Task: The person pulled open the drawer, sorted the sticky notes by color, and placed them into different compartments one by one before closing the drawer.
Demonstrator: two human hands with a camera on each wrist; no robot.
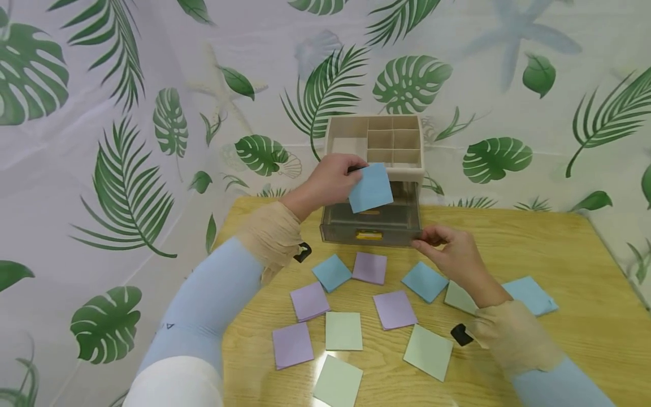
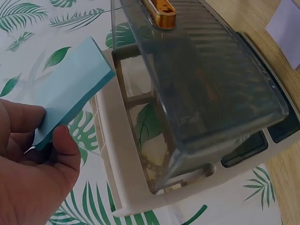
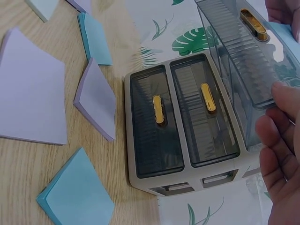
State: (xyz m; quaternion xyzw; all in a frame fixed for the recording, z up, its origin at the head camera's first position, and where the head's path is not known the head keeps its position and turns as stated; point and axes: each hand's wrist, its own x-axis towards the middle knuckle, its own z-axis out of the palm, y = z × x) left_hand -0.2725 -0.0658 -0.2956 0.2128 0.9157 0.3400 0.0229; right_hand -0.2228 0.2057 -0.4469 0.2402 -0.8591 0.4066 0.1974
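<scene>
My left hand (image 1: 333, 180) pinches a light blue sticky-note pad (image 1: 375, 191) between thumb and fingers, above a pulled-out drawer. In the left wrist view the thickness of that blue pad (image 2: 75, 86) shows, tilted beside the organizer. The smoky see-through drawer (image 1: 346, 233) has a gold handle (image 1: 369, 235) on its front. At the drawer's right front corner is my right hand (image 1: 452, 251), its thumb and fingers gripping the edge. The beige desktop organizer (image 1: 375, 172) stands at the table's back; in the right wrist view two lower drawers (image 3: 157, 122) are closed.
Several sticky-note pads lie about the wooden table (image 1: 569, 254): purple pads (image 1: 395, 309), pale green pads (image 1: 344, 331) and blue pads (image 1: 425, 281). A larger blue piece (image 1: 529, 295) lies right of the right wrist. The organizer's top has divided compartments (image 1: 393, 138). Behind hangs a leaf-print cloth (image 1: 203, 141).
</scene>
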